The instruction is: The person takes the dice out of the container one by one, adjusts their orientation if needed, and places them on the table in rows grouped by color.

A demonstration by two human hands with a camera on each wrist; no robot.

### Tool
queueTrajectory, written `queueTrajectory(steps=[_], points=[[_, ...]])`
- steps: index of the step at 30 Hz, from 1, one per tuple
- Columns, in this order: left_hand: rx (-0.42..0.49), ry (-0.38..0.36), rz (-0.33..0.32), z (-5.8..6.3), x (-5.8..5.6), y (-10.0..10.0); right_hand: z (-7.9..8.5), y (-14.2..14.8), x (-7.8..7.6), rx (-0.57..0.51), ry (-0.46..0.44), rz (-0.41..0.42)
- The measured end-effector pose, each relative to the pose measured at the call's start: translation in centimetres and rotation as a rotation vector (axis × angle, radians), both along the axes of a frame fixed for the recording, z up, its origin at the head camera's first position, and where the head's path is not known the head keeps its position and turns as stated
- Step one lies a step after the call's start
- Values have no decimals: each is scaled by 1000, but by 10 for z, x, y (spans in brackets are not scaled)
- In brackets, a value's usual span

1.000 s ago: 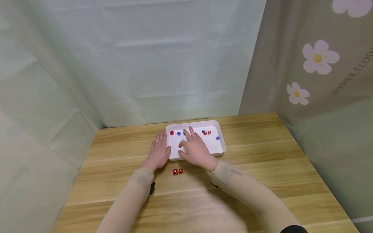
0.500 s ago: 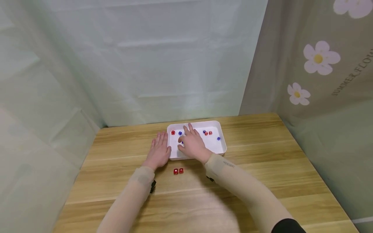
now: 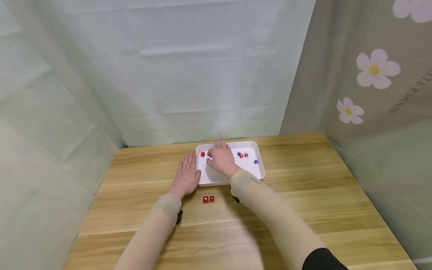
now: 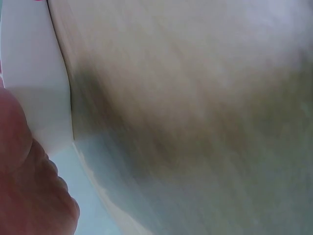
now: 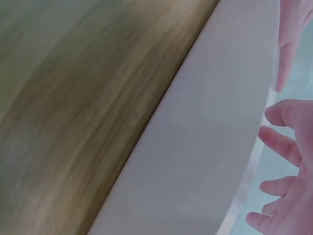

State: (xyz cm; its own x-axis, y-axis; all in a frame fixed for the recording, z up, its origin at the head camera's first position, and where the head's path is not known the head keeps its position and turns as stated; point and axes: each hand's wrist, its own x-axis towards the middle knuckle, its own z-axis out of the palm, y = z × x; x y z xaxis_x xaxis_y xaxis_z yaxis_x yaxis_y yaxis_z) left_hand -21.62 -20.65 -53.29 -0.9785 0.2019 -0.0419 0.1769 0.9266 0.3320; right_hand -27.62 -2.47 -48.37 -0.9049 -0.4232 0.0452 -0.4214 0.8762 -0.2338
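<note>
Right hand (image 3: 222, 160): above the white tray (image 3: 249, 171), fingers (image 5: 278, 186) apart, thumb and forefinger nearest a partly hidden blue die (image 3: 210, 155).
Left hand (image 3: 186, 179): laid along the tray's left end, touching it, fingers straight and nearly together.
Dice in tray: one red die (image 3: 202, 154) at the left; two blue dice (image 3: 255, 162) and two red dice (image 3: 246, 155) towards the right.
Dice before tray: a red pair (image 3: 209, 199), side by side on the wooden surface (image 3: 303, 187).
Behind: a pale sheet (image 3: 216, 82).

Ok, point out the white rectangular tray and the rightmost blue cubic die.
White rectangular tray (image 3: 245, 169): head view, bare inside floor.
Rightmost blue cubic die (image 3: 255, 162): head view, middle of its visible surface.
</note>
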Motion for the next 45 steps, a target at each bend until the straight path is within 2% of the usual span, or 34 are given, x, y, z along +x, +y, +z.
queueTrajectory(steps=[5,16,23,30,38,45], points=[[-11,-11,2,2,2,2,-3,-6,-3,-37,-36,-33],[-34,-2,-11,8,7,7,-12,-10,-6,-42,-74,-102],[-61,-42,2,9,8,7,-14,-10,-11,-19,-49,-106],[-51,-6,-7,10,8,6,-15,-13,-17,30,-17,-86],[-48,-20,-6,13,13,6,-16,-21,-15,45,-30,-69],[-53,-13,-8,15,14,4,-15,-26,-14,75,21,-80]])
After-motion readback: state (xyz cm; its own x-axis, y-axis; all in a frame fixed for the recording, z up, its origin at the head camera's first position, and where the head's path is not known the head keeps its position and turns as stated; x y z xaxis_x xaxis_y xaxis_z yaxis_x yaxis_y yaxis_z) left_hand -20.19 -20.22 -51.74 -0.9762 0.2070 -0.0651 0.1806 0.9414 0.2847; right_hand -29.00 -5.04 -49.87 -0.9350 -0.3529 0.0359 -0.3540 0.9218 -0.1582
